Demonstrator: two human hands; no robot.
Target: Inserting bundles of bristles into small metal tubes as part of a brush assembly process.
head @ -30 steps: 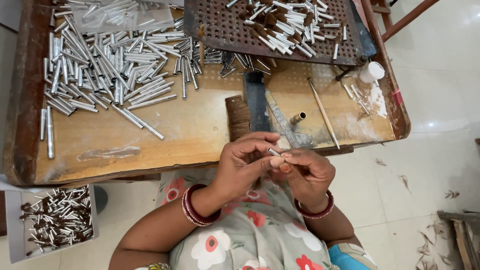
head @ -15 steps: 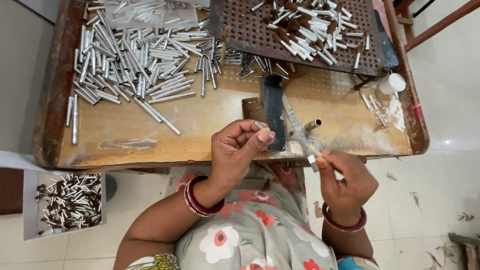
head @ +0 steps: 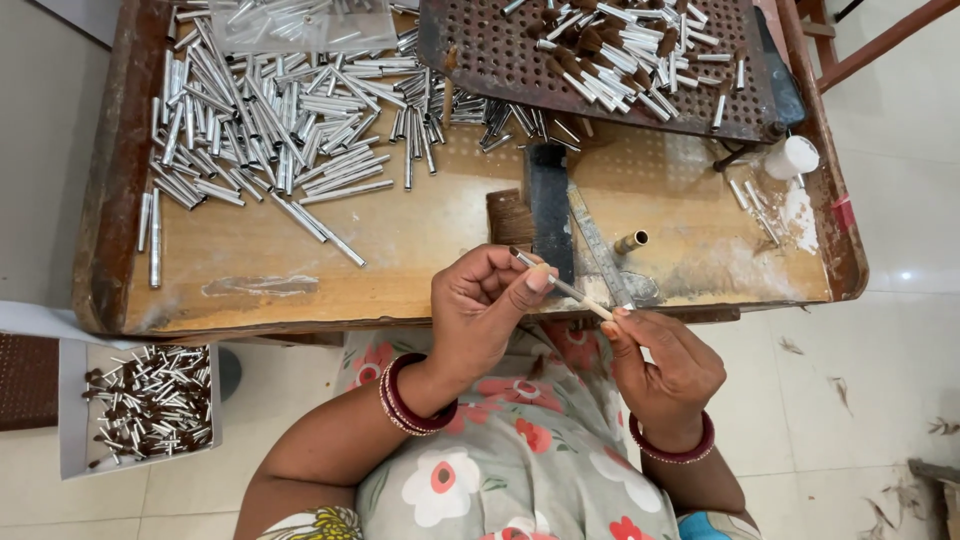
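While a heap of metal tubes lies on the wooden table, the left hand and right hand pinch a thin stick at its ends above the table's near edge, likely light, stiff, easily snapped.

Approx. 100+ loose silver metal tubes beyond hands; 1 dark perforated metal tray; 1 white bottle; 1 grey box.

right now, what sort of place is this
Probably a small hand-assembly workshop. A worn wooden workbench is heaped with silver metal tubes, a perforated tray holds more, and the left hand and right hand hold a thin stick.
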